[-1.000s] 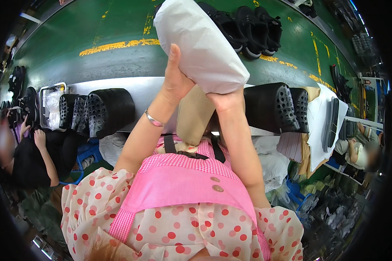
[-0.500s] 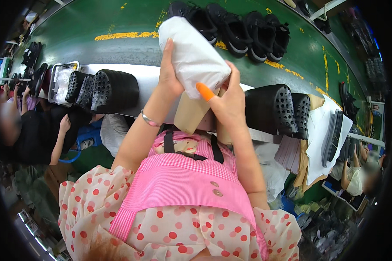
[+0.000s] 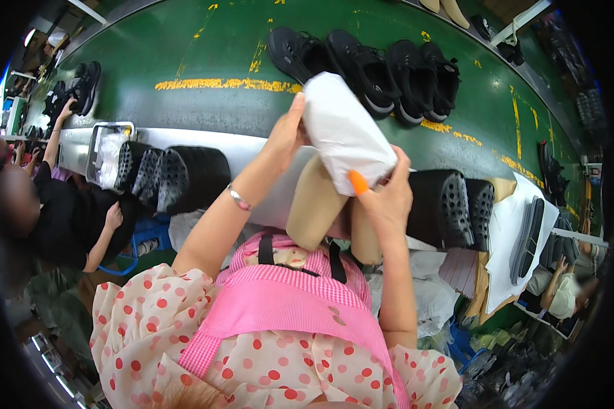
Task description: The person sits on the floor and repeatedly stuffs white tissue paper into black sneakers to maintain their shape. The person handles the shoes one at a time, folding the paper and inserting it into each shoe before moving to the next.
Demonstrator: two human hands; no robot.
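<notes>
The white paper bundle (image 3: 344, 133) now sits lower than before. Left hand (image 3: 286, 136) and right hand (image 3: 385, 198) both grip it; light, crushable; best held by its ends.

Green conveyor belt and grey bench edge

A green belt (image 3: 184, 48) with yellow markings fills the upper frame; four black shoes (image 3: 368, 61) are laid on it at upper centre, more black shoes (image 3: 82, 85) at upper left. Black perforated soles (image 3: 170, 177) are stacked along the grey edge.

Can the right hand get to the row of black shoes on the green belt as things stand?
Probably not freely: the right hand grips the white paper-wrapped bundle, as does the left hand, and the black shoes lie beyond it.
</notes>
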